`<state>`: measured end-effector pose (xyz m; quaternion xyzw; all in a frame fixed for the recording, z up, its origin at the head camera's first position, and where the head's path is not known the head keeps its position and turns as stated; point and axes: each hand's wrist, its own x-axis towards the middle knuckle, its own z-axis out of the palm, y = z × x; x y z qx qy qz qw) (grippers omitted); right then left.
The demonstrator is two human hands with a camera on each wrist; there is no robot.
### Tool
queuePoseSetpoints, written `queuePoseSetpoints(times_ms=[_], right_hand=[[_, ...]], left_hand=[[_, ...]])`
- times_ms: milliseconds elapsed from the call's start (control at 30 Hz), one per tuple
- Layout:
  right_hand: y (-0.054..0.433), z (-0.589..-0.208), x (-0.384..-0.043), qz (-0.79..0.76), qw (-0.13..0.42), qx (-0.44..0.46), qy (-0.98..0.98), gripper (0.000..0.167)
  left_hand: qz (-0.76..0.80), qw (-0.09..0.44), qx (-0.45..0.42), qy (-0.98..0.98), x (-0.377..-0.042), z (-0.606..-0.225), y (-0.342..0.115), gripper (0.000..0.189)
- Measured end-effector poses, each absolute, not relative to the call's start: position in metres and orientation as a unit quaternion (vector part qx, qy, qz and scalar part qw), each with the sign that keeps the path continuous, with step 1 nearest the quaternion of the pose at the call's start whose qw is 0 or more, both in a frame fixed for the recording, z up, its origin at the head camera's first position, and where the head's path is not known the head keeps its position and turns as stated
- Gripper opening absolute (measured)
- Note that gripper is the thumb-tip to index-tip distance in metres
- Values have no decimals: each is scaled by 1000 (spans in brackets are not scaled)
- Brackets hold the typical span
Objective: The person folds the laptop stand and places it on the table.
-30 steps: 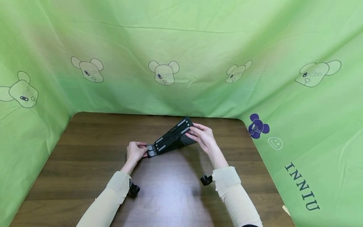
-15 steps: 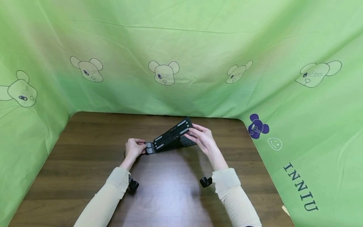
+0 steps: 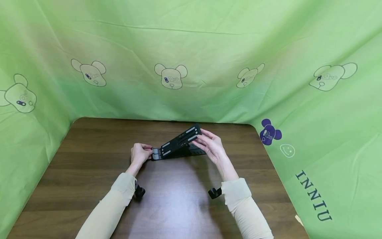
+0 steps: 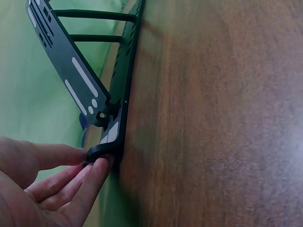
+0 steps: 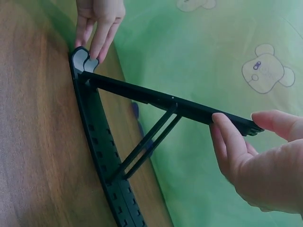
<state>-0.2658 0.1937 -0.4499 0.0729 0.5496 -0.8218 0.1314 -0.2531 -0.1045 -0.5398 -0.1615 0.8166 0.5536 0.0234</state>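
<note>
A black folding laptop stand [image 3: 179, 142] with grey pads spans the space between both hands. Its top panel [image 4: 66, 66] slants up from the slotted base [image 5: 97, 137]. Two thin struts [image 5: 147, 144] prop the panel against the base's notches. My left hand [image 3: 140, 153] pinches the hinged lip end, thumb on one side and fingers on the other. At the raised far end of the panel, my right hand [image 3: 212, 146] grips between thumb and fingers. Whether the base touches the table cannot be told.
The wooden table [image 3: 173, 199] runs back to a green curtain [image 3: 209, 43] printed with bear heads, which also hangs at both sides. A black wrist camera [image 3: 139, 191] sits below the left cuff, another camera [image 3: 215, 193] beside the right one.
The left hand and the stand's lip end have shifted slightly away from the body, so the base lies more level across the view. The right hand keeps its grip with little movement.
</note>
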Motion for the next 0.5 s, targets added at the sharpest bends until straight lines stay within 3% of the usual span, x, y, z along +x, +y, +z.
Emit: queuePoseSetpoints(times_ms=[333,500], right_hand=[[190,-448,-264,-825,141,74,542,66],[189,-449,-264,-829,137,86,535,66]], left_hand=[[537,14,-154,830,-260,-537,-107,21],[532,7,-148,834,-274,-554,-110,18]])
